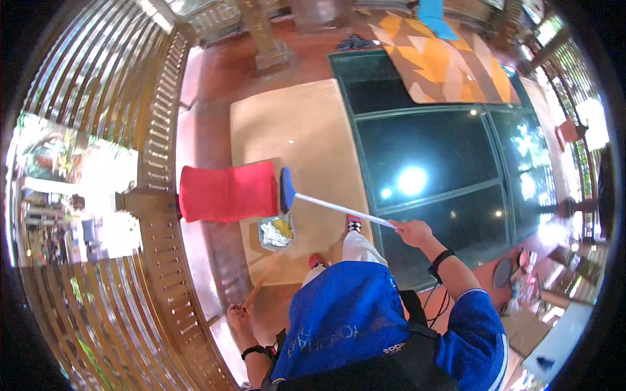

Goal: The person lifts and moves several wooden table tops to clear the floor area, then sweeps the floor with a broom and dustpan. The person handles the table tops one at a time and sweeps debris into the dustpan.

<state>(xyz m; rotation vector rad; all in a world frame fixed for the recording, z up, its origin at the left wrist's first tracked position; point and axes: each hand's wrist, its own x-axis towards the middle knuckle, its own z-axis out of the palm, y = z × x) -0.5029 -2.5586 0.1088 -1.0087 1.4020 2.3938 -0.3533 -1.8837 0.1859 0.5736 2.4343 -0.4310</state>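
Note:
My right hand [413, 233] grips the white pole of a broom [339, 207], whose blue head [286, 189] stands upright against the right end of a red cushion or mat [226, 191] on the tan mat [291, 117]. Low at the left, my left hand [239, 317] is closed round an orange-brown stick [264, 281], blurred, slanting up toward a grey pan [291, 238] just below the broom head. Crumpled silver and yellow scraps [272, 233] lie in the pan. My two feet, in red patterned socks [354, 222], are on the tan mat.
Dark glass floor panels [424, 143] fill the right, with an orange patterned mat [443, 68] and blue mat [435, 19] at top. A wooden slatted railing [156, 247] runs along the left. A pillar [270, 49] stands behind. Assorted objects [521, 287] lie at lower right.

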